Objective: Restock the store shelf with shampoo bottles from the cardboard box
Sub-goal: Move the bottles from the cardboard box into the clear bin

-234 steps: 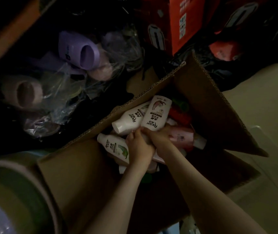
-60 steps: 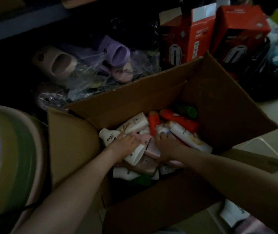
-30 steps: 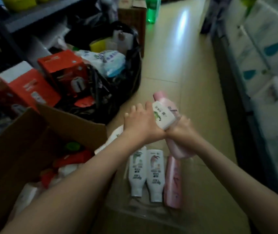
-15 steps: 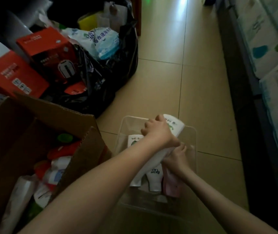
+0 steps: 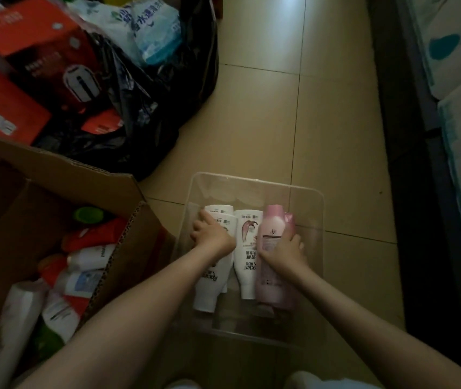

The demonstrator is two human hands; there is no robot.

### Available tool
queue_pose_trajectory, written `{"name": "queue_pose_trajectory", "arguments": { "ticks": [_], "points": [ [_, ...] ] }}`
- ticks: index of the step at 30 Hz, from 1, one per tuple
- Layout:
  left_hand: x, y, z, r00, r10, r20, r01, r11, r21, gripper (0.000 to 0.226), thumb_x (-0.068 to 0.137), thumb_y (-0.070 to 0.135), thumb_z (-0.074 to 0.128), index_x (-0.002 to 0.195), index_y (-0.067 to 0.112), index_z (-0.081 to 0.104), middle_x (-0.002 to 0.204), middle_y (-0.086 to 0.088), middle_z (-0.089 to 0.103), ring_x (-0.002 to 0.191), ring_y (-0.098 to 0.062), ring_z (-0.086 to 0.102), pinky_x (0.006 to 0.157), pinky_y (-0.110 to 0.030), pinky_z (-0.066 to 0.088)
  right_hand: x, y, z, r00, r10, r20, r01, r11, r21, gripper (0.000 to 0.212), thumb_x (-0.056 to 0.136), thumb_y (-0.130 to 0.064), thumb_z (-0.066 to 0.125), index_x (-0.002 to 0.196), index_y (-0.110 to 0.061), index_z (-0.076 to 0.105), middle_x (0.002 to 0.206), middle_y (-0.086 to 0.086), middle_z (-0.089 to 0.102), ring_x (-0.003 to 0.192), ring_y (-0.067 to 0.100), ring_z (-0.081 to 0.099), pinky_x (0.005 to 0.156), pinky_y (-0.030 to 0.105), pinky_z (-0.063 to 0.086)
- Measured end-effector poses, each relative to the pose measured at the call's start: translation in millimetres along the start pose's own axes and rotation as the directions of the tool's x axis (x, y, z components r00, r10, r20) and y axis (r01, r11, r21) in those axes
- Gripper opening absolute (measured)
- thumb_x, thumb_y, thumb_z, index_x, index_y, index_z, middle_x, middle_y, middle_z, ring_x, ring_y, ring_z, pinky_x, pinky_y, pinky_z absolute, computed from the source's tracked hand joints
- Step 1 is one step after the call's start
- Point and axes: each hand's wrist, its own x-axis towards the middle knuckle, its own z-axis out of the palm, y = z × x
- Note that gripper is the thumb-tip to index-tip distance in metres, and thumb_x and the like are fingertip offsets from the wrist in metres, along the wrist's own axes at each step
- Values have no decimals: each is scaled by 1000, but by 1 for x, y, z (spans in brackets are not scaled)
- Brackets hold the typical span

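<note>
A clear plastic bin (image 5: 254, 182) sits on the tiled floor with shampoo bottles lying in it. My left hand (image 5: 213, 237) rests on a white bottle (image 5: 209, 284) stacked over another white one at the bin's left. A third white bottle (image 5: 247, 256) lies in the middle. My right hand (image 5: 282, 252) grips a pink bottle (image 5: 272, 231) lying on another pink one at the right. The open cardboard box (image 5: 64, 169) at the left holds several more white, red and green bottles.
Red product boxes (image 5: 27, 51) and a black bag (image 5: 153, 108) with packaged goods crowd the upper left. Along the right edge runs a dark shelf (image 5: 408, 136) with wrapped white packs (image 5: 453, 37). Bare tile floor (image 5: 294, 94) stretches ahead.
Both hands carried a white and a pink bottle from the box over to the clear bin and have lowered them onto the bottles lying there.
</note>
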Motion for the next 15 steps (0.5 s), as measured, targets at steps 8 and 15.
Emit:
{"name": "queue_pose_trajectory", "arguments": {
  "ticks": [8,15],
  "points": [
    [-96,31,-167,753,618,-225,-587,786,195,25,91,19,45,112,14,58,114,-13,63,106,-30,58,76,-26,42,-20,-176,-113,619,-570,-540,697,716,43,67,79,-14,64,136,6,34,130,26,41,120,41,41,104,45,32],
    [-94,-169,-239,453,108,-885,-428,897,-110,7,85,22,53,81,17,50,75,-3,57,78,-26,58,68,-34,43,-146,-369,-51,-134,-939,-317,979,-76,-187,36,81,-18,50,107,6,55,101,23,58,97,36,56,86,36,39]
  ]
}}
